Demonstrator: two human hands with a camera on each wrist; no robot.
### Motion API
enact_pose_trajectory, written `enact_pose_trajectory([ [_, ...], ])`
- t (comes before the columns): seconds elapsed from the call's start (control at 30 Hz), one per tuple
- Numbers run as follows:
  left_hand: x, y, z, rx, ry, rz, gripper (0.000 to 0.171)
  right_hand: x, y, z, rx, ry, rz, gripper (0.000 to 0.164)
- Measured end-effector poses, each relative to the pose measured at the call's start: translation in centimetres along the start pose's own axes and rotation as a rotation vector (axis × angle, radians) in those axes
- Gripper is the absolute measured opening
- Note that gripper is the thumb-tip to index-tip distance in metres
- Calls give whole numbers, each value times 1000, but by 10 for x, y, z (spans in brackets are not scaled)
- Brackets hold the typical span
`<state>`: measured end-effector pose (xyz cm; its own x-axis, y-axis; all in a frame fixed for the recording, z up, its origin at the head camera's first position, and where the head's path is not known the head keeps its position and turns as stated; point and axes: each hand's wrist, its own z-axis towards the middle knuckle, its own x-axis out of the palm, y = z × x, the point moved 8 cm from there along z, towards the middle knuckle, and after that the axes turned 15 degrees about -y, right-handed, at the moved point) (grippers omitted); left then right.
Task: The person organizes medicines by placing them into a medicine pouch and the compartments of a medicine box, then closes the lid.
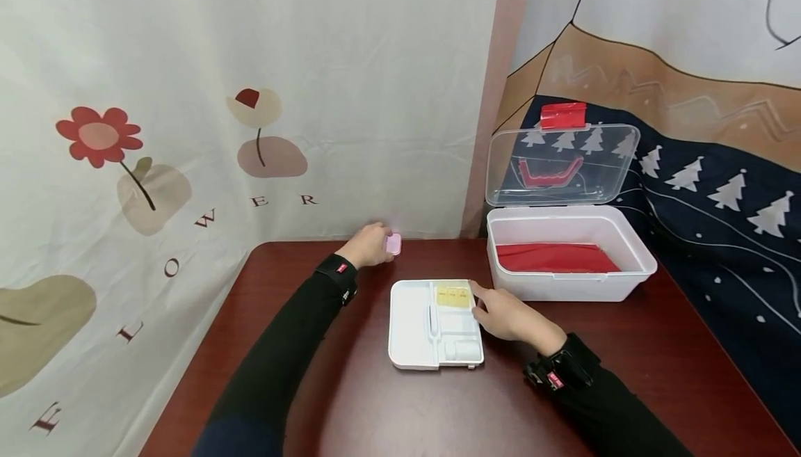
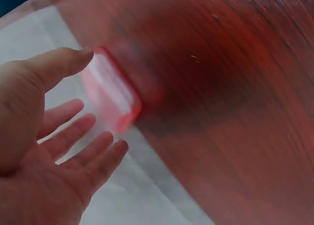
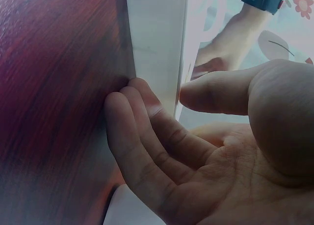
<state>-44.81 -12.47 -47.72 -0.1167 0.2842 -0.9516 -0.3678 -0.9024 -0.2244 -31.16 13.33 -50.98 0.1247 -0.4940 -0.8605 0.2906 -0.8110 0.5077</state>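
Near the back edge of the table, my left hand (image 1: 370, 245) is at a small pink plastic piece (image 1: 393, 244). In the left wrist view, the thumb tip meets the blurred pink piece (image 2: 112, 90) at its upper end, while the other fingers are spread apart. A flat white compartment case (image 1: 413, 325) lies in the middle of the table, with a yellow piece (image 1: 453, 296) in its upper right section. My right hand (image 1: 508, 312) holds that case's right side, thumb at the top edge and fingertips (image 3: 140, 85) low against the side wall.
At the back right stands a white storage box (image 1: 563, 287) with red cloth (image 1: 553, 257) inside. Its clear lid (image 1: 563, 158) is raised, with a red latch. A printed curtain hangs behind the brown table (image 1: 375, 415).
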Motion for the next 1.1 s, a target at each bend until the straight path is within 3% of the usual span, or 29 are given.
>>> enact_pose_trajectory([
  [0.2,15,14,5,-12,2,31,57,1,2,0,21,0,7,64],
  [0.4,52,49,26,31,-11,53,54,1,1,0,31,3,2,64],
  [0.5,49,48,25,28,13,14,55,1,2,-1,18,-1,-3,64],
  [0.63,19,26,9,3,16,-58,54,2,1,-1,17,-3,-6,63],
  [0.77,-5,10,-8,-3,-33,-113,54,4,1,0,25,7,1,64],
  [0.9,-19,-14,-24,77,-66,-107,56,3,0,0,25,10,8,65],
  [1.1,-26,-54,-60,192,-37,-111,60,1,-1,1,10,6,19,65],
])
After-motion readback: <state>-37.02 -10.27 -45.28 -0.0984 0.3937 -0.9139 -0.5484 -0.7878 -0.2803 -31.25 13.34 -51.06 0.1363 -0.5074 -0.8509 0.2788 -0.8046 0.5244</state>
